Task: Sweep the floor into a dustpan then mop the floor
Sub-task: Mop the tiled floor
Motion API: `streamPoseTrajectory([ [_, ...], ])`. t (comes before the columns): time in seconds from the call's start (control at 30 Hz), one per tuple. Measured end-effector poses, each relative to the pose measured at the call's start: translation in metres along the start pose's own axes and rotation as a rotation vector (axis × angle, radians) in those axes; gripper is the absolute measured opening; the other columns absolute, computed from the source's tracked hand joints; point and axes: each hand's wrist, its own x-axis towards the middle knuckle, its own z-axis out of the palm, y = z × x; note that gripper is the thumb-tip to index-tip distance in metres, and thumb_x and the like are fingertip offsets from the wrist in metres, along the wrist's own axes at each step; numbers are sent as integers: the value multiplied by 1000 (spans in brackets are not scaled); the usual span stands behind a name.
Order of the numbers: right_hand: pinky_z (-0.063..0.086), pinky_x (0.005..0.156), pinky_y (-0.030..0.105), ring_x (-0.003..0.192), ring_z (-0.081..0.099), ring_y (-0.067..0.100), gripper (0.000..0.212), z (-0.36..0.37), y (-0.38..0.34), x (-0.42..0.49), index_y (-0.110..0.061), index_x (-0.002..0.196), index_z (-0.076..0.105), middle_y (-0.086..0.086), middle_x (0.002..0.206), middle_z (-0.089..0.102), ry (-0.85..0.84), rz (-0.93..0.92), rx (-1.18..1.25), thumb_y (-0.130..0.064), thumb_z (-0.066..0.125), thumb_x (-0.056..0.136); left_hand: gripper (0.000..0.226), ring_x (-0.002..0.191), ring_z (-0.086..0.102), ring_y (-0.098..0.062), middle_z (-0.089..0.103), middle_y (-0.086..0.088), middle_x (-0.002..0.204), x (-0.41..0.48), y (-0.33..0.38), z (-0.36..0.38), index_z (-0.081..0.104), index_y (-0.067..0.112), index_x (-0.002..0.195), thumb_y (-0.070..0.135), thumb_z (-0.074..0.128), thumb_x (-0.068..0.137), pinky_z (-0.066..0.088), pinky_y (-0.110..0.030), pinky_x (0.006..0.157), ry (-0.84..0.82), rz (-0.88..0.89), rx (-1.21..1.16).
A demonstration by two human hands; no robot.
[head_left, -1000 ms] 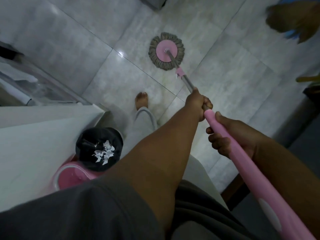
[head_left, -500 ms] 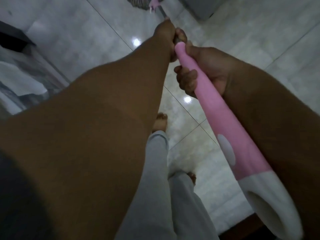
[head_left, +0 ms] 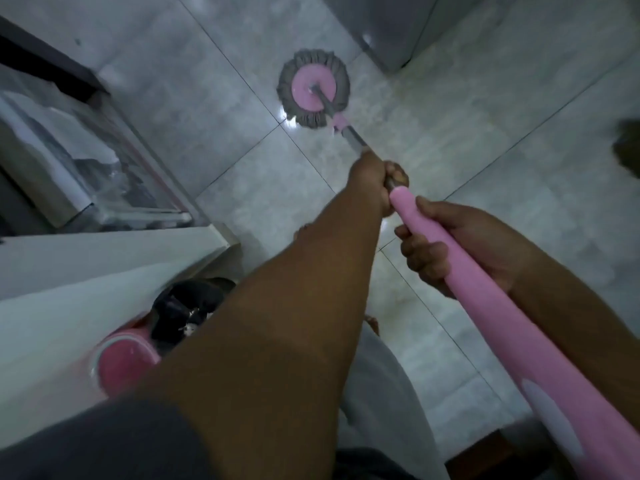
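Low at the far left we see a pink bucket (head_left: 121, 365) standing on the floor (head_left: 207, 81). Just beside it is a black-lined bin (head_left: 187, 306) with pale scraps in it. We take those scraps as a sign that the sweeping is done, though we can make out no dustpan.

Moving right, our left grip (head_left: 374, 181) is curled round the metal part of the mop pole, just above the pink handle (head_left: 485, 299). Beyond it the mop head (head_left: 313, 88) lies flat on the tiles, close to where the grout lines cross and well ahead of our feet. Further right, our right grip (head_left: 485, 244) wraps the pink handle, fingers underneath and thumb on top.

We judge the task to be in its second half, with the mopping under way. How much of the floor has been covered we cannot tell, because the tiles near the head show only glare. We assume the floor out of view is left to do.
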Motion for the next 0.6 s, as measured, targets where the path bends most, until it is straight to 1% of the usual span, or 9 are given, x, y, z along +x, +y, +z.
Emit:
streamPoseTrajectory([
  [0.03,38,31,17,36,42,7,28,-8,15,-20,-6,89,53,0,60,45,-15,9,26,-33,56,88,49,21,28,-5,30,4,35,-16,-16,-2,33,15,67,43,32,107,23,-7,27,-7,15,49],
  [0.07,39,32,17,37,42,7,27,-16,28,-38,-5,90,53,0,61,45,-29,17,52,-31,57,84,50,21,27,-5,29,4,35,-34,-37,-4,32,15,67,44,32,106,23,-7,28,-41,-11,30],
  [0.1,40,32,17,37,42,6,27,-24,41,-54,-4,91,53,0,61,44,-35,21,72,-30,57,82,49,21,27,-5,29,4,35,-48,-58,-11,33,15,67,44,33,106,22,-6,28,-46,-7,107],
  [0.13,40,32,17,37,42,6,29,-31,53,-69,-4,92,53,0,60,43,-32,21,86,-30,58,80,49,21,27,-6,29,4,35,-61,-77,-16,33,15,66,42,33,107,22,-6,29,-47,-30,86],
  [0.2,39,31,17,36,42,7,33,-42,74,-89,-2,96,54,1,57,43,-4,17,97,-31,57,80,47,22,28,-6,30,4,36,-80,-103,-23,34,14,68,39,34,107,23,-6,30,-41,-54,55],
  [0.3,36,29,18,34,40,7,34,-50,92,-102,-1,100,53,2,55,44,61,28,38,-28,57,81,50,24,28,-8,30,3,37,-90,-128,-34,34,15,65,44,33,106,24,-8,32,-15,-52,112],
  [0.4,35,28,19,34,39,7,37,-45,90,-101,-1,104,53,2,55,45,104,44,-19,-28,59,81,50,26,28,-9,31,4,39,-88,-126,-37,34,15,65,44,34,105,26,-9,33,-27,-78,91],
  [0.47,35,28,19,33,39,7,42,-41,80,-98,0,107,54,2,56,46,122,57,-56,-33,61,81,50,25,29,-9,32,4,38,-83,-119,-31,34,15,66,46,34,105,26,-9,33,-32,-45,97],
  [0.6,35,28,18,33,38,7,50,-8,29,-65,0,112,55,2,57,46,133,88,-107,-38,62,81,50,24,29,-9,31,4,37,-59,-59,-13,34,15,67,48,34,105,27,-8,34,-75,-39,16],
])
